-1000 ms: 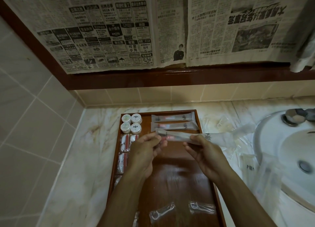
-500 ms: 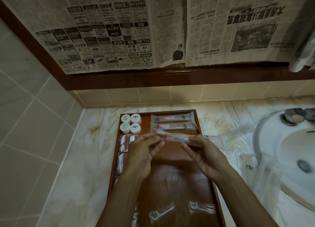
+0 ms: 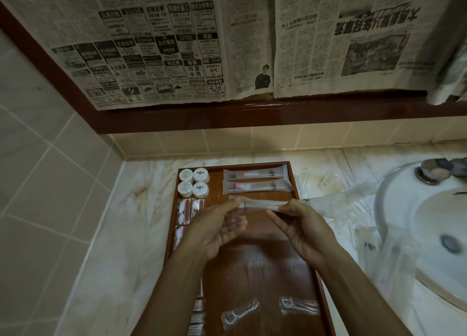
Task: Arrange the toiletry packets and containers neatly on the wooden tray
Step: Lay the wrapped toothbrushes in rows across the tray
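Note:
A wooden tray lies on the marble counter. Several small white round containers sit at its far left corner, and two long translucent packets lie side by side at the far right. Just below them a third long packet is held level between my hands: my left hand pinches its left end and my right hand pinches its right end. Small red-and-white packets line the left edge. Two floss-pick packets lie at the near end.
More clear packets lie loose on the marble counter right of the tray. A white sink basin with a chrome tap takes up the right side. Tiled walls close the left and back; newspaper hangs above.
The held packet has moved slightly down and left toward the tray, beneath the second packet. Both hands stayed on its ends.

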